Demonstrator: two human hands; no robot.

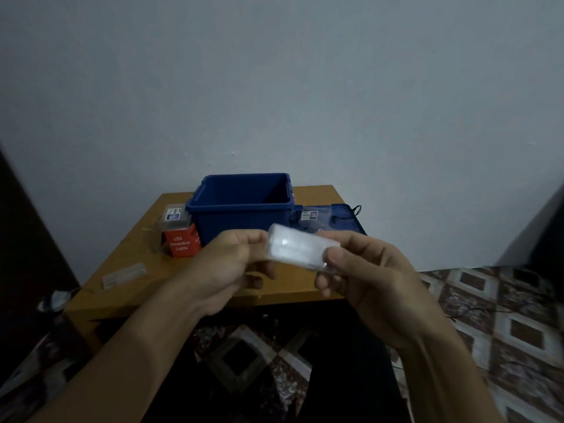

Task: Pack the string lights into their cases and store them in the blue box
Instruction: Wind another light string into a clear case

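- The left hand [232,257] curls its fingers round the left end of a clear case [297,250].
- The right hand [366,270] pinches the right end of the same case between its thumb and fingers, so both hands grip it.
- The case is held in the air between the hands, tilted a little down toward the right. What is inside looks whitish and blurred, and I cannot tell what it is.
- Just beyond the grip stands the blue box [238,206], open at the top, on a wooden table [122,270].
- Beyond the left hand, beside the box, is a red carton [181,244] printed "LED Decorative Lights". A second case [175,215] with a label sits right behind it.
- Farther out to the left of the grip, a small clear piece [123,274] lies near the table's front edge.
- Beyond the right hand lies a flat blue lid [345,221], with a labelled case [309,215] and a black wire [355,209] on it.
- Below the grip, past the table edge, is a patterned floor [503,315].
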